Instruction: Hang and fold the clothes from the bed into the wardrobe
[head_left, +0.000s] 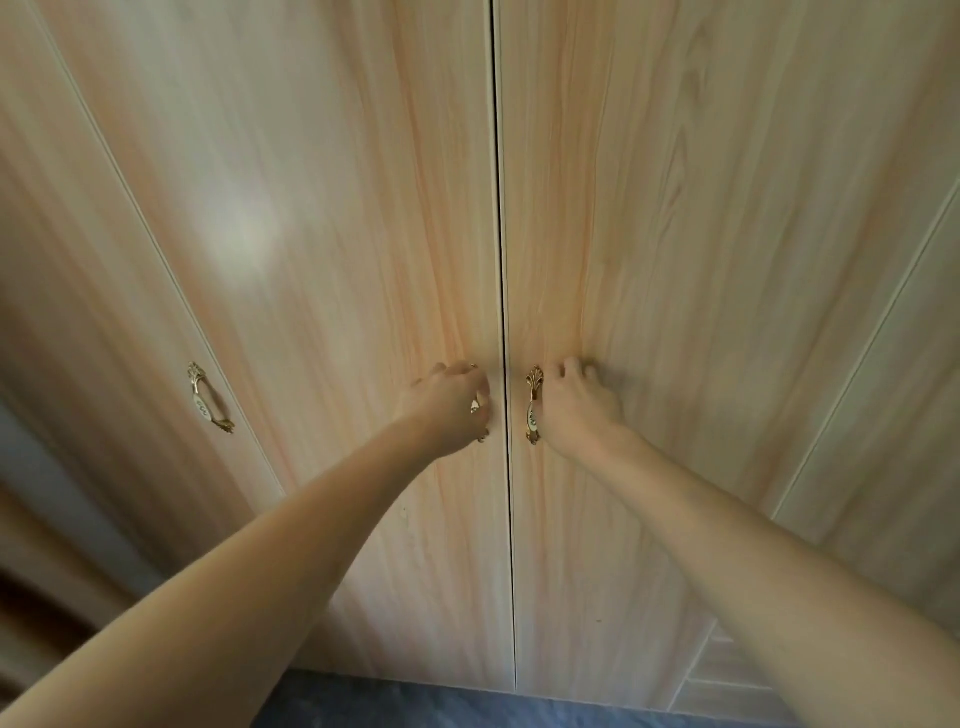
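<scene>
Wardrobe (363, 208) doors closed, seam at 12 o'clock. Left hand (449, 410) grip curled round left door handle (477, 405). Right hand (579, 408) grip on right door handle (533, 410), fingers bent behind it. Clothes out of view.

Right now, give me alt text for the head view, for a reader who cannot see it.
Two bare arms reach to a closed pale wooden wardrobe: the left hand curls round the left door's handle, and the right hand rests beside the right door's gold handle. A third handle shows further left.
</scene>
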